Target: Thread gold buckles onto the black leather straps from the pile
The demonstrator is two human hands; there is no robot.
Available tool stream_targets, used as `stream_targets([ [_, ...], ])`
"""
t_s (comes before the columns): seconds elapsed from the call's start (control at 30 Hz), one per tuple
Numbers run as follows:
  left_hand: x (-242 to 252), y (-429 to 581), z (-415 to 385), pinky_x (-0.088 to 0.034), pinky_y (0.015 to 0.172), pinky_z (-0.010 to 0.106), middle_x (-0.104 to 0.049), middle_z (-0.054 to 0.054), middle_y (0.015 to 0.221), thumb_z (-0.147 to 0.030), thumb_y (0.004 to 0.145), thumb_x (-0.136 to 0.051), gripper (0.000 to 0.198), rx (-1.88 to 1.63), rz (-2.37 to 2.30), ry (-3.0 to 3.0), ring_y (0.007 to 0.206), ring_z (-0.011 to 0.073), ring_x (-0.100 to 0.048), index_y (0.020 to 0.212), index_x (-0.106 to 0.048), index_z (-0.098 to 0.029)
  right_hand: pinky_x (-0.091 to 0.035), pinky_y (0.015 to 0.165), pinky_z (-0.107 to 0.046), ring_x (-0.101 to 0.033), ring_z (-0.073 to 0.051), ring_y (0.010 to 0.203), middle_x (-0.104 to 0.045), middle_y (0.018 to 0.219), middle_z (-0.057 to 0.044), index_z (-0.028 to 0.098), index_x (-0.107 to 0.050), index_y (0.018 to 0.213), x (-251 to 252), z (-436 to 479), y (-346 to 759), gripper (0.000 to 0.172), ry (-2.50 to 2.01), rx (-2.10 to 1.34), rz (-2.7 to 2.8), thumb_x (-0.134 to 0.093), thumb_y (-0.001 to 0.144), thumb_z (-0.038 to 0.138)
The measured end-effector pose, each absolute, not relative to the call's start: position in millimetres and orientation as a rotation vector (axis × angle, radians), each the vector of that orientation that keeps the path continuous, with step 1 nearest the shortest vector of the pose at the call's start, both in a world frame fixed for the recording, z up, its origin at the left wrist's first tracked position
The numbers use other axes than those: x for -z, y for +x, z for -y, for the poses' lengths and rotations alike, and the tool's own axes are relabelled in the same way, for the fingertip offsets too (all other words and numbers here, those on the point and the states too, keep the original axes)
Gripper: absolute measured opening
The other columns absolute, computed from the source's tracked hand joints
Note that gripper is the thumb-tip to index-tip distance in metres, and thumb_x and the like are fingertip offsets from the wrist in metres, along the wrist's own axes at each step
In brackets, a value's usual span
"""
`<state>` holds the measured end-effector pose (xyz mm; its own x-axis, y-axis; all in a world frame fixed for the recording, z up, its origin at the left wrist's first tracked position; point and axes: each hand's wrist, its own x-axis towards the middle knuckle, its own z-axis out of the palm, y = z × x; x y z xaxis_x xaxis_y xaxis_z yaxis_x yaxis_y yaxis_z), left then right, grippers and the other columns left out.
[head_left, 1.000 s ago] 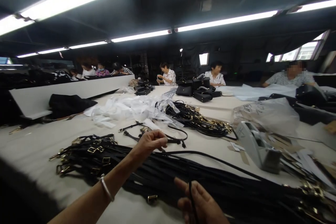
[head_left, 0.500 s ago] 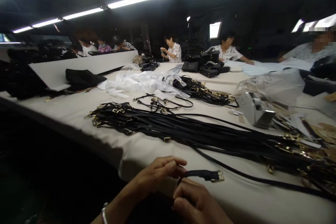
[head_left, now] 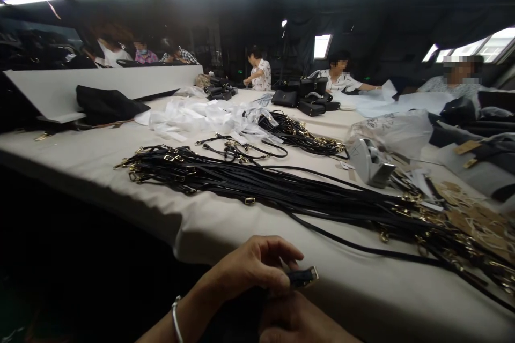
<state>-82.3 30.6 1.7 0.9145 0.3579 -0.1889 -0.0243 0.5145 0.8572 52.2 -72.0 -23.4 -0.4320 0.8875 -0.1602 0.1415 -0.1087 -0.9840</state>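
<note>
Low in the head view, a black strap (head_left: 300, 278) with a gold buckle at its end sticks out between my two hands. My left hand (head_left: 261, 263), a silver bracelet at its wrist, pinches the strap close to the buckle with the thumb and curled fingers. Just below, my right hand (head_left: 295, 316) is closed around the strap's lower part, its fingertips in shadow. The rest of that strap is hidden by my hands and the dark. Beyond them a long bundle of black straps (head_left: 257, 177) with gold buckles and clasps lies across the table.
The cloth-covered table (head_left: 225, 220) ends in a front edge at my side. Farther back are clear plastic wrapping (head_left: 201, 115), another strap pile (head_left: 300, 131), a tape dispenser (head_left: 370, 163), paper tags (head_left: 470, 220) and black bags (head_left: 308, 97). Several people work around the far side.
My left hand has moved right and closed over the strap near the buckle. Less of the strap shows now, and its buckle end has shifted slightly left. The view has turned a little right.
</note>
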Motion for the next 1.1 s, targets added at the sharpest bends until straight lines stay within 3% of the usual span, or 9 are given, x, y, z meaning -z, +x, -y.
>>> stream_targets([
  [0.17,-2,-84,-32,-0.047,0.057,0.019,-0.071,0.005,0.089,-0.008,0.068,-0.071,0.037,-0.358,-0.395,1.007,0.058,0.0086,-0.058,0.103,-0.072,-0.015,-0.038,0.060,-0.025,-0.048,-0.014,0.065,-0.053,0.069,0.002,0.018,-0.064,0.069,23,73,59,0.025,-1.256,-1.694,1.452,-0.067,0.078,0.041],
  [0.3,3,-93,-35,-0.046,0.056,0.016,-0.071,0.008,0.095,-0.015,0.078,-0.072,0.030,-0.470,-0.411,0.933,0.057,0.0059,-0.058,0.108,-0.069,-0.014,-0.046,0.078,-0.030,-0.058,-0.022,0.088,-0.064,0.091,-0.004,0.018,-0.065,0.067,19,77,77,0.034,-1.219,-1.584,1.443,-0.068,0.081,0.049],
  [0.4,10,-99,-36,-0.045,0.055,0.015,-0.070,0.011,0.099,-0.027,0.083,-0.074,0.034,-0.491,-0.373,0.843,0.058,0.0059,-0.058,0.113,-0.066,-0.014,-0.044,0.059,-0.025,-0.057,-0.015,0.068,-0.063,0.098,-0.005,0.018,-0.066,0.074,13,79,97,0.037,-1.218,-1.610,1.260,-0.065,0.085,0.054],
  [0.5,16,-99,-34,-0.040,0.051,0.014,-0.071,0.011,0.096,-0.034,0.085,-0.073,0.034,-0.499,-0.330,0.789,0.056,0.0056,-0.055,0.111,-0.063,-0.015,-0.030,0.046,-0.019,-0.045,-0.006,0.050,-0.060,0.087,0.000,0.018,-0.067,0.082,4,76,108,0.036,-1.331,-1.591,0.995,-0.068,0.084,0.054],
  [0.67,22,-92,-29,-0.032,0.044,0.014,-0.071,0.009,0.083,-0.037,0.090,-0.066,0.026,-0.479,-0.296,0.852,0.047,0.0050,-0.047,0.099,-0.058,-0.015,-0.038,0.053,-0.020,-0.050,-0.009,0.057,-0.058,0.072,0.001,0.017,-0.070,0.077,-14,63,99,0.034,-1.295,-1.429,0.867,-0.074,0.082,0.051],
  [0.8,25,-89,-23,-0.037,0.049,0.017,-0.071,0.008,0.082,-0.041,0.094,-0.058,0.027,-0.480,-0.295,0.966,0.050,0.0080,-0.055,0.097,-0.054,-0.015,-0.042,0.058,-0.024,-0.051,-0.011,0.056,-0.061,0.062,0.000,0.016,-0.073,0.085,-19,51,84,0.032,-1.234,-1.378,0.992,-0.071,0.085,0.048],
  [0.9,22,-89,-18,-0.048,0.070,0.024,-0.072,0.009,0.092,-0.040,0.095,-0.058,0.026,-0.501,-0.364,1.089,0.076,0.0157,-0.066,0.103,-0.055,-0.015,-0.041,0.055,-0.024,-0.051,-0.012,0.054,-0.060,0.059,0.001,0.015,-0.072,0.079,-16,46,76,0.034,-1.336,-1.277,0.960,-0.073,0.082,0.049],
  [0.97,20,-90,-16,-0.048,0.080,0.027,-0.071,0.007,0.092,-0.038,0.091,-0.065,0.027,-0.535,-0.472,1.175,0.087,0.0185,-0.065,0.102,-0.057,-0.015,-0.041,0.053,-0.024,-0.051,-0.012,0.055,-0.061,0.062,0.001,0.015,-0.069,0.076,-13,44,74,0.036,-1.362,-1.279,0.954,-0.074,0.080,0.051],
  [1.1,20,-91,-17,-0.046,0.069,0.024,-0.066,0.003,0.080,-0.043,0.092,-0.061,0.029,-0.607,-0.623,1.239,0.072,0.0137,-0.058,0.090,-0.060,-0.014,-0.040,0.057,-0.023,-0.050,-0.012,0.059,-0.061,0.064,0.001,0.016,-0.069,0.084,-9,50,86,0.035,-1.355,-1.366,0.976,-0.069,0.085,0.051],
])
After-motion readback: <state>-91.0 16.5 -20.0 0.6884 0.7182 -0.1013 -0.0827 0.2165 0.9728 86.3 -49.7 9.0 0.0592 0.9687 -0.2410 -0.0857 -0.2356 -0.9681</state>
